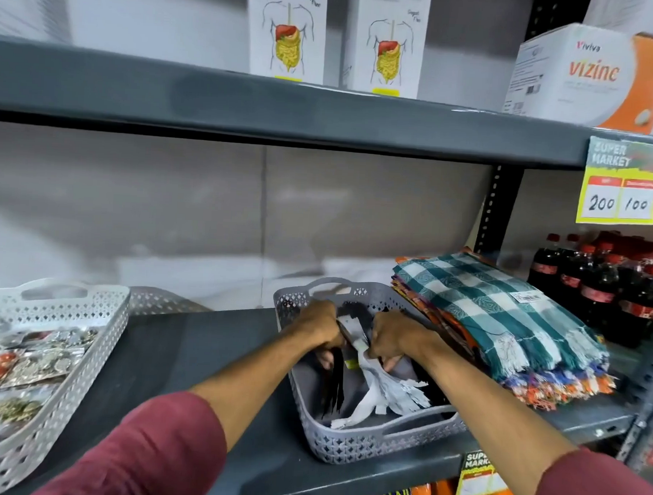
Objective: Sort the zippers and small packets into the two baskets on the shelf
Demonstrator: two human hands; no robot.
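Note:
A grey perforated basket stands on the dark shelf at centre right. Both hands are inside it. My left hand is closed around a bundle of black zippers that hang down into the basket. My right hand is closed on a bundle of white zippers whose ends fan out over the basket floor. At the far left a white perforated basket holds several small clear packets with shiny and reddish contents.
A stack of folded checked cloths lies right against the grey basket's right side. Cola bottles stand further right. The upper shelf with boxes hangs overhead. Bare dark shelf lies between the two baskets.

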